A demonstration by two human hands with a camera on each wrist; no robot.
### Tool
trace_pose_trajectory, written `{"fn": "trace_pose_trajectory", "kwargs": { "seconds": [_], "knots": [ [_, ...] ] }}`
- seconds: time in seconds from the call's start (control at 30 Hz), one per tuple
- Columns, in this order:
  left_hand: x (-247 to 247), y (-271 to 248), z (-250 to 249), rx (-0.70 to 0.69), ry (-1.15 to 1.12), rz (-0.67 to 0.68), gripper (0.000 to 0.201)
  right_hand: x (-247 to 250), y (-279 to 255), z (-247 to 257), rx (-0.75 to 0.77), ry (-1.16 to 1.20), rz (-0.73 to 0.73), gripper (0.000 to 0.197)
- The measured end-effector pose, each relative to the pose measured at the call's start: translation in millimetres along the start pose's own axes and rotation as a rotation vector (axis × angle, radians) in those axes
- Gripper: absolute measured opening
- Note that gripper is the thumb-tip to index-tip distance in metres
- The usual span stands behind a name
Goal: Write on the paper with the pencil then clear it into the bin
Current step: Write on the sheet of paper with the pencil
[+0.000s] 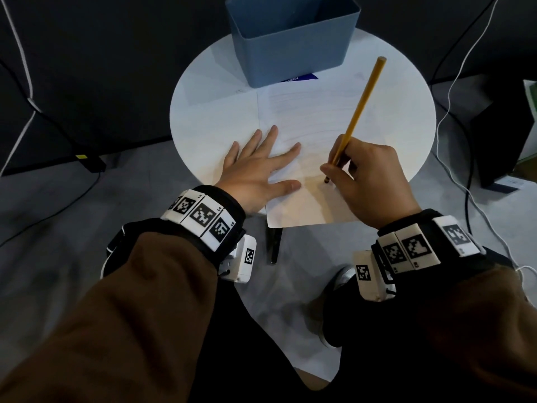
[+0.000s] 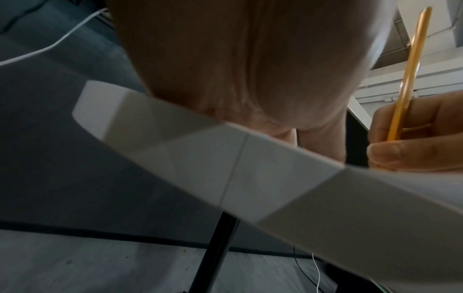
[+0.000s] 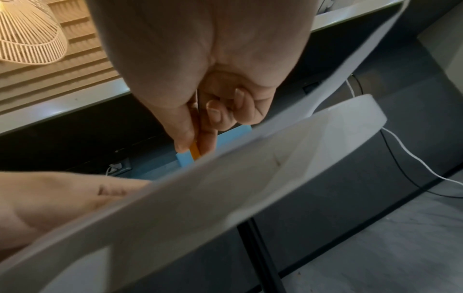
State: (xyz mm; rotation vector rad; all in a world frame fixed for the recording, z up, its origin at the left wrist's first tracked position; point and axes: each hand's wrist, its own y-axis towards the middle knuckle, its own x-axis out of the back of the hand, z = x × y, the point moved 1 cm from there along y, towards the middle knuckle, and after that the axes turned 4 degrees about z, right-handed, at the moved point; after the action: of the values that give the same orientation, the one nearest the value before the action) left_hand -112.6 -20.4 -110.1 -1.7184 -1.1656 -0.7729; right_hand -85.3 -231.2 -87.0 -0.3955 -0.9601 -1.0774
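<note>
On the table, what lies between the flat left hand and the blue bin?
In the head view, only the upper part of the paper lies between the left hand and the bin, with nothing on it.

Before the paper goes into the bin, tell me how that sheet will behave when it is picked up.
The paper is a single thin sheet lying flat, so it will probably flop and bend. Its near edge overhangs the table, an easy place to pinch. It looks very light and may slide: the left hand presses it flat while the right hand writes with the pencil.
</note>
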Motion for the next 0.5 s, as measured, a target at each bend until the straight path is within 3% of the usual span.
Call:
{"fn": "trace_pose_trajectory", "kwargs": {
  "seconds": [0.2, 0.33, 0.5],
  "knots": [
    [0, -1, 1, -0.005, -0.008, -0.013, 0.067, 8, -1, -7, -0.043, 0.026, -0.064, 0.017],
    [0, 0, 0, -0.004, 0.002, -0.003, 0.067, -2, -1, 3, 0.012, 0.043, -0.023, 0.015],
    [-1, -1, 0, -0.004, 0.0, -0.014, 0.066, 9, -5, -10, -0.05, 0.017, -0.047, 0.016]
  ]
}}
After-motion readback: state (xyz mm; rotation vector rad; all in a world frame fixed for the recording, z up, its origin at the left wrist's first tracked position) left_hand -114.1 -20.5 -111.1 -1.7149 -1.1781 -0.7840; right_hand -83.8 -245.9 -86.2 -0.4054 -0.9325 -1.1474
